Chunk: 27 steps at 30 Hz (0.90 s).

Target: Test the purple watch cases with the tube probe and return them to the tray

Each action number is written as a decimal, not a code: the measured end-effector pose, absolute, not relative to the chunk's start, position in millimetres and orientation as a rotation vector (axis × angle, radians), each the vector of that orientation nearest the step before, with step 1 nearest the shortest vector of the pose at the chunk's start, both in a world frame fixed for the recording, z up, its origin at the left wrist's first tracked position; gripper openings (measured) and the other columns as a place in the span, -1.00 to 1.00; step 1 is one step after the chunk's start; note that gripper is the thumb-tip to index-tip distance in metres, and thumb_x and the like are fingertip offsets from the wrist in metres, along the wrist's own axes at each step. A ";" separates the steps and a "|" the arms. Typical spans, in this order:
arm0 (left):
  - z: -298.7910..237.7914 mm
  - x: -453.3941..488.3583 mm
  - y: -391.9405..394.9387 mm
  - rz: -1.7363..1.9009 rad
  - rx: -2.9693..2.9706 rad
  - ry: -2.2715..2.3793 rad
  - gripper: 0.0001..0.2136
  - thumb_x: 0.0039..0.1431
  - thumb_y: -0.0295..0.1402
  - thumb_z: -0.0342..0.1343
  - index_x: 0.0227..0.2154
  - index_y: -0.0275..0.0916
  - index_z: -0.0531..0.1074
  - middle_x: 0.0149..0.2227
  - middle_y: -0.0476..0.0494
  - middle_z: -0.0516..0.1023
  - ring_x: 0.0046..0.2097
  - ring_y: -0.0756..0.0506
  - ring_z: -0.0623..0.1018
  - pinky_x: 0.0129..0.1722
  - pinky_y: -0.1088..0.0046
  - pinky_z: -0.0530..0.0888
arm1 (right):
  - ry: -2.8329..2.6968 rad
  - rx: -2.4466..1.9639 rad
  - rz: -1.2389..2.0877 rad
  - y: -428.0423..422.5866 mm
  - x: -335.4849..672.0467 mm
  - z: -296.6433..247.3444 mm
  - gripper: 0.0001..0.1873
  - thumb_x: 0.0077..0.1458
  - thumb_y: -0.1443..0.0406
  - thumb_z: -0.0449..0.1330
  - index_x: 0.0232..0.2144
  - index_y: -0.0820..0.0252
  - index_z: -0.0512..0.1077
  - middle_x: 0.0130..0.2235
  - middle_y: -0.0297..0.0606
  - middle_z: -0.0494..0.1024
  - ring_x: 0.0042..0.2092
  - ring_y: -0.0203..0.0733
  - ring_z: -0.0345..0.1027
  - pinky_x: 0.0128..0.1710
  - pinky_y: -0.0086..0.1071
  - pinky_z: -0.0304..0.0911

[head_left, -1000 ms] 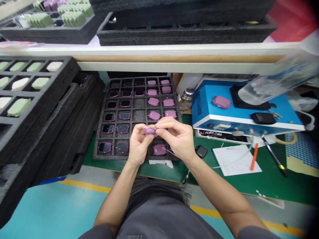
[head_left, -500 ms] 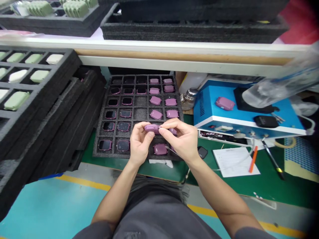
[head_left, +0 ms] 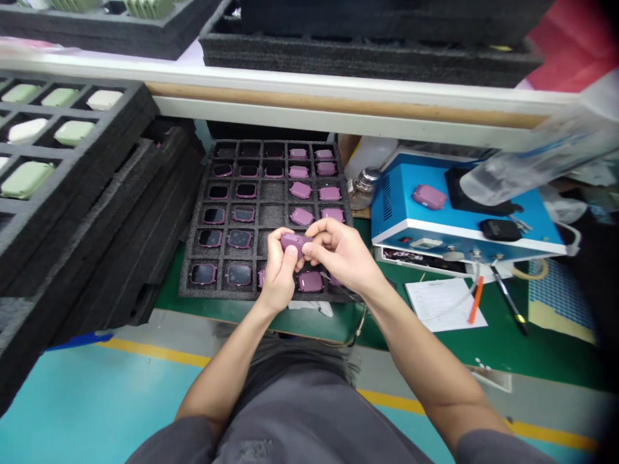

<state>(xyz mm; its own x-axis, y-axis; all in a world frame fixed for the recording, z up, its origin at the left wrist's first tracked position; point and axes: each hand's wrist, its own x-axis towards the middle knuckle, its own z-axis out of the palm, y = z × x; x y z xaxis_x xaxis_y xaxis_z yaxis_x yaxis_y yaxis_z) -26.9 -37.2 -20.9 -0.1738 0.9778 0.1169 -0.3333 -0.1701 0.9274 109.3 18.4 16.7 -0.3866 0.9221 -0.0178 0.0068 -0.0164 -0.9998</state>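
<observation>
Purple smartwatch body [head_left: 293, 243] held in the air between both hands, just above the lower middle of a black foam tray [head_left: 192, 258]. Left hand [head_left: 279, 269] has a closed grip on it, thumb and fingers pinching the left end. Right hand [head_left: 340, 250] is also closed on it, fingertips [head_left: 309, 247] pressing the right end, remaining fingers curled. Neither grip is released, and the hands touch each other around the watch.

Tray is a grid of square pockets. Right columns hold purple watch bodies, e.g. one [head_left: 310, 281] right below the hands; left columns hold dark-screened watch bodies [head_left: 214, 215] with purple rims. Thin cable [head_left: 346, 290] runs by the right hand, over the tray's edge.

Right of tray: blue machine [head_left: 464, 222] with a purple watch body [head_left: 429, 196] and a black unit [head_left: 500, 229] on top. Green tabletop [head_left: 483, 351] carries a paper sheet [head_left: 445, 304] and orange marker [head_left: 476, 299]. Left: stacked foam trays [head_left: 97, 212] with pale green parts [head_left: 25, 179].
</observation>
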 end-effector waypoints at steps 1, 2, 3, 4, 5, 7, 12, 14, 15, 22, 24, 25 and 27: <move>-21.3 -27.3 -36.6 1.568 0.946 0.962 -0.59 0.32 0.05 0.24 -0.02 -0.11 0.33 -0.37 0.07 0.32 -0.44 0.03 0.33 -0.42 0.48 0.32 | -1.483 -1.013 1.528 20.3 105.3 17.0 -0.56 -0.02 0.07 0.49 -0.26 0.14 0.40 -0.56 -0.47 0.57 -0.55 -0.29 0.49 -0.51 -0.46 0.38; -21.2 -28.1 -35.8 1.561 0.923 0.945 -0.58 0.29 0.05 0.27 -0.03 -0.10 0.33 -0.37 0.07 0.32 -0.45 0.03 0.32 -0.43 0.48 0.30 | -1.478 -1.016 1.550 22.1 101.9 18.6 -0.53 -0.04 0.05 0.50 -0.27 0.12 0.37 -0.58 -0.50 0.55 -0.57 -0.31 0.46 -0.54 -0.47 0.36; -20.4 -29.1 -35.0 1.549 0.898 0.922 -0.57 0.27 0.04 0.30 -0.03 -0.09 0.34 -0.38 0.08 0.32 -0.46 0.04 0.32 -0.45 0.49 0.29 | -1.477 -1.016 1.565 23.2 100.0 21.4 -0.50 -0.06 0.04 0.51 -0.27 0.11 0.35 -0.59 -0.53 0.52 -0.59 -0.32 0.43 -0.56 -0.48 0.34; -18.9 -30.1 -34.1 1.531 0.871 0.894 -0.57 0.24 0.03 0.32 -0.04 -0.09 0.34 -0.38 0.08 0.33 -0.46 0.04 0.32 -0.45 0.49 0.29 | -1.479 -1.014 1.567 22.9 100.5 25.2 -0.47 -0.08 0.03 0.53 -0.27 0.11 0.34 -0.60 -0.55 0.50 -0.60 -0.33 0.42 -0.57 -0.49 0.33; -16.9 -31.0 -33.2 1.506 0.839 0.863 -0.57 0.22 0.02 0.35 -0.05 -0.09 0.35 -0.38 0.08 0.33 -0.46 0.05 0.33 -0.45 0.50 0.29 | -1.477 -1.011 1.555 20.4 104.4 29.7 -0.45 -0.10 0.02 0.54 -0.25 0.12 0.35 -0.60 -0.56 0.50 -0.60 -0.34 0.40 -0.58 -0.51 0.32; -12.1 -32.2 -31.6 1.469 0.770 0.811 -0.56 0.18 -0.02 0.38 -0.06 -0.11 0.36 -0.37 0.07 0.35 -0.46 0.06 0.35 -0.45 0.51 0.31 | -1.456 -1.016 1.532 6.4 123.9 37.1 -0.44 -0.07 0.01 0.54 -0.18 0.13 0.40 -0.57 -0.53 0.52 -0.59 -0.35 0.40 -0.60 -0.53 0.29; -6.4 -31.4 -29.3 1.528 0.765 0.871 -0.48 0.00 -0.14 0.53 -0.12 -0.14 0.36 -0.41 0.13 0.30 -0.51 0.13 0.27 -0.53 0.59 0.24 | -1.401 -1.108 2.061 -77.6 209.3 13.3 -0.41 0.16 -0.22 0.30 -0.37 0.21 0.52 -0.52 -0.22 0.60 -0.61 -0.31 0.40 -0.69 -0.50 0.27; -6.3 -29.8 -29.0 1.511 0.788 0.876 -0.52 0.02 -0.18 0.52 -0.16 -0.15 0.35 -0.47 0.17 0.25 -0.56 0.14 0.20 -0.58 0.60 0.18 | -1.153 -1.338 2.091 -112.0 227.3 -10.2 -0.41 0.15 -0.20 0.33 -0.18 0.22 0.55 -0.49 -0.25 0.59 -0.63 -0.33 0.34 -0.73 -0.50 0.23; -6.1 -28.9 -28.9 1.500 0.789 0.862 -0.55 0.05 -0.18 0.50 -0.19 -0.15 0.34 -0.49 0.19 0.22 -0.58 0.14 0.17 -0.60 0.61 0.16 | -0.987 -1.398 2.016 -124.8 229.2 -21.2 -0.41 0.15 -0.18 0.35 -0.10 0.18 0.53 -0.51 -0.34 0.54 -0.65 -0.36 0.26 -0.76 -0.52 0.17; -4.3 -26.5 -24.1 1.675 0.751 0.931 -0.59 0.06 -0.21 0.50 -0.17 -0.12 0.38 -0.46 0.14 0.30 -0.55 0.12 0.30 -0.56 0.62 0.26 | -0.598 -1.097 1.407 -116.6 203.5 -28.2 -0.70 0.18 -0.02 0.37 -0.30 0.01 0.47 -0.49 -0.48 0.27 -0.57 -0.40 0.13 -0.67 -0.55 0.14; -6.9 -27.8 -22.7 1.694 0.740 0.945 -0.62 0.13 -0.17 0.43 -0.09 -0.12 0.43 -0.34 0.04 0.44 -0.44 0.06 0.47 -0.47 0.57 0.41 | -0.721 -1.009 1.319 -102.1 201.4 -15.7 -0.72 0.22 0.00 0.35 -0.33 -0.01 0.45 -0.49 -0.47 0.23 -0.56 -0.38 0.14 -0.64 -0.53 0.16; -8.7 -28.4 -22.4 1.686 0.746 0.955 -0.63 0.17 -0.15 0.39 -0.05 -0.11 0.45 -0.27 -0.01 0.51 -0.38 0.03 0.54 -0.41 0.54 0.48 | -0.790 -0.973 1.284 -94.5 198.8 -10.6 -0.73 0.22 -0.01 0.34 -0.31 -0.04 0.46 -0.47 -0.45 0.25 -0.55 -0.37 0.16 -0.63 -0.51 0.17; -12.0 -28.5 -22.5 1.655 0.788 0.999 -0.64 0.21 -0.16 0.34 0.02 -0.11 0.48 -0.12 -0.09 0.58 -0.26 -0.04 0.65 -0.29 0.47 0.59 | -0.907 -0.927 1.227 -77.2 188.0 -4.4 -0.73 0.19 -0.03 0.37 -0.26 -0.07 0.48 -0.43 -0.43 0.31 -0.52 -0.34 0.22 -0.63 -0.49 0.20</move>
<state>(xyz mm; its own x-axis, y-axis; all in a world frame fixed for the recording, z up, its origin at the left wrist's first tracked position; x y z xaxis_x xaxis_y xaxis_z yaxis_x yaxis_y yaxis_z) -28.5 -22.5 -12.0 -0.2814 0.9591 0.0311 -0.4191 -0.1520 0.8951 188.0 -77.2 -4.4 0.1140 0.9915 0.0632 -0.3518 0.0998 -0.9307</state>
